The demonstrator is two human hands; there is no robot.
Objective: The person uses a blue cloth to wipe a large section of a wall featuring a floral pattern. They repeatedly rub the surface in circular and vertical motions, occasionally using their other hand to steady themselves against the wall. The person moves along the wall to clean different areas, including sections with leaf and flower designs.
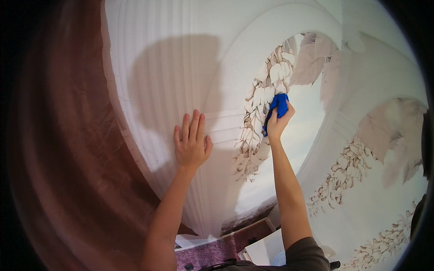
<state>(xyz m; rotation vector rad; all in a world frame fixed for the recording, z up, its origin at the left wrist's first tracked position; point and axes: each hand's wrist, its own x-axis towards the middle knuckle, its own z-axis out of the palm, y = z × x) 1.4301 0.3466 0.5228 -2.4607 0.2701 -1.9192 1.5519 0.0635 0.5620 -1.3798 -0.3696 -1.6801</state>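
Observation:
Before me is a pale wall covering (298,125) printed with hanging flower clusters, large leaves and arch and column shapes. My left hand (192,145) lies flat on its printed column part, fingers spread, holding nothing. To its right and slightly higher, my right hand (281,120) grips a bunched blue cloth (279,106) and presses it against the printed flower cluster (251,128). The cloth's underside is hidden. My shadow falls over the covering around the left hand.
A brown, wrinkled surface (74,135) borders the covering's uneven left edge (113,91). Below are a purple patterned carpet (213,254) and a white box-like object (262,249) by my right arm. More printed flowers (342,172) run along the covering on the right.

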